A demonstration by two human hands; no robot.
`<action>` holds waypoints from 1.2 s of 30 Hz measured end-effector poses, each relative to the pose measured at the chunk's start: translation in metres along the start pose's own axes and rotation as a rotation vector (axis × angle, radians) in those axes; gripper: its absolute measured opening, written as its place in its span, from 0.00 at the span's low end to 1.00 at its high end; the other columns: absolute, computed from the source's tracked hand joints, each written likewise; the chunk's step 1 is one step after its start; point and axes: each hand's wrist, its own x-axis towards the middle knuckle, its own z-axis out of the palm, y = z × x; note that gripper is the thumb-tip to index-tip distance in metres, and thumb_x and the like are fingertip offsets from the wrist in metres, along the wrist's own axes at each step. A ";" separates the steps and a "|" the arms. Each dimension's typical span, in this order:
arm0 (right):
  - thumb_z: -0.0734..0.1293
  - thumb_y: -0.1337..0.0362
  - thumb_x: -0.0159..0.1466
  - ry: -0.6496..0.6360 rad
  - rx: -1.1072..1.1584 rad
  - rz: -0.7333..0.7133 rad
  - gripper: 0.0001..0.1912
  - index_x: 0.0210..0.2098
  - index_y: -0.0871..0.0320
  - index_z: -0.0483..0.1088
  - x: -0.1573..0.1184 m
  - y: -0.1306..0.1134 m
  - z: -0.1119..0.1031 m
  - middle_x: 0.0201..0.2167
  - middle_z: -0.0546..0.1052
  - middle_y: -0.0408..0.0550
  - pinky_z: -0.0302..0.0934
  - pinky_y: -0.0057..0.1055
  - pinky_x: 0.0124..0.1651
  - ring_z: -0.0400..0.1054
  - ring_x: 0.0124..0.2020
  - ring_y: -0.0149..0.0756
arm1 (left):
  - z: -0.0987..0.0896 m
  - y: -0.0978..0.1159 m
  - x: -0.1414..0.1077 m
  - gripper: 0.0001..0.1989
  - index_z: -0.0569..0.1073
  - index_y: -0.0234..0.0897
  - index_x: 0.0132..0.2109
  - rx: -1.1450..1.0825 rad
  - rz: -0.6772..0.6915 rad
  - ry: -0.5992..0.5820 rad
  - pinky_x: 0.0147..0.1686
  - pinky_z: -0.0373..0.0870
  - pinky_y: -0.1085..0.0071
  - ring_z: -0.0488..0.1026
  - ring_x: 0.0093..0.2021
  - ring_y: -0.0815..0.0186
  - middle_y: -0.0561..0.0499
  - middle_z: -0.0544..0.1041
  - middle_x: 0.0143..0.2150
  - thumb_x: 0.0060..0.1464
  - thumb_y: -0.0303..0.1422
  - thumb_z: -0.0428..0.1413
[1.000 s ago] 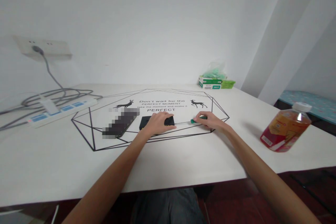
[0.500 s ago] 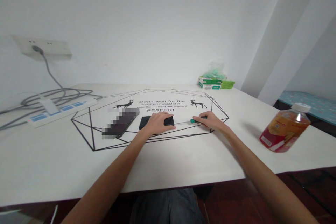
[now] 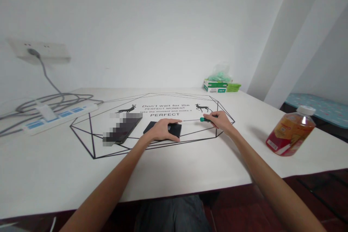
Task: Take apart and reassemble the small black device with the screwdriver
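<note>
1. Right hand (image 3: 219,121) grips the green screwdriver (image 3: 202,119), and it's pointing left!
2. Left hand (image 3: 162,129) clasps the black box (image 3: 176,130), between the table's (image 3: 190,174) near and far edges.
3. Phone (image 3: 128,129) lies just left of the box; bottle (image 3: 290,132) sits toward the table's right edge, power strip (image 3: 63,117) toward its left.

Your left grip (image 3: 162,129) clasps a black box (image 3: 176,129) on the white bench (image 3: 187,170); your right grip (image 3: 220,121) holds a green-handled screwdriver (image 3: 202,119), shaft pointing left.
</note>
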 end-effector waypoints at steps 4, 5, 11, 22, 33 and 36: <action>0.67 0.40 0.53 -0.018 0.002 -0.018 0.28 0.16 0.60 0.65 -0.001 -0.002 0.002 0.09 0.59 0.40 0.44 0.26 0.19 0.50 0.13 0.24 | -0.008 0.003 -0.002 0.41 0.71 0.42 0.58 -0.102 -0.023 0.034 0.61 0.58 0.57 0.67 0.59 0.51 0.47 0.73 0.58 0.34 0.46 0.68; 0.67 0.40 0.52 -0.012 0.002 -0.024 0.28 0.16 0.60 0.66 -0.001 -0.002 0.003 0.09 0.59 0.40 0.44 0.26 0.19 0.49 0.13 0.24 | -0.010 0.003 -0.002 0.41 0.71 0.42 0.58 -0.119 -0.031 0.044 0.61 0.58 0.57 0.66 0.59 0.51 0.47 0.72 0.58 0.34 0.46 0.68; 0.67 0.38 0.52 -0.013 0.037 -0.035 0.29 0.17 0.60 0.65 -0.003 -0.007 0.005 0.09 0.59 0.40 0.43 0.27 0.19 0.49 0.13 0.25 | -0.015 0.003 -0.002 0.39 0.72 0.42 0.57 -0.149 -0.034 0.061 0.61 0.58 0.56 0.66 0.60 0.50 0.46 0.72 0.58 0.35 0.45 0.68; 0.67 0.39 0.52 -0.019 0.059 -0.063 0.29 0.17 0.60 0.65 -0.005 -0.011 0.004 0.10 0.59 0.40 0.43 0.27 0.20 0.51 0.13 0.24 | -0.014 0.004 -0.001 0.39 0.72 0.42 0.57 -0.132 -0.030 0.073 0.62 0.58 0.56 0.66 0.60 0.51 0.47 0.73 0.58 0.35 0.45 0.68; 0.67 0.39 0.54 -0.010 0.014 -0.087 0.29 0.16 0.60 0.65 -0.005 -0.011 0.004 0.10 0.59 0.40 0.45 0.27 0.22 0.51 0.14 0.25 | -0.013 0.006 -0.003 0.38 0.72 0.43 0.57 -0.144 -0.040 0.070 0.61 0.58 0.56 0.66 0.60 0.51 0.47 0.73 0.58 0.35 0.45 0.68; 0.67 0.40 0.53 -0.004 0.025 -0.089 0.28 0.17 0.60 0.66 -0.005 -0.011 0.005 0.11 0.59 0.41 0.46 0.27 0.23 0.51 0.15 0.26 | -0.013 0.006 -0.002 0.38 0.72 0.43 0.57 -0.141 -0.037 0.069 0.61 0.58 0.56 0.66 0.60 0.51 0.47 0.73 0.58 0.35 0.45 0.67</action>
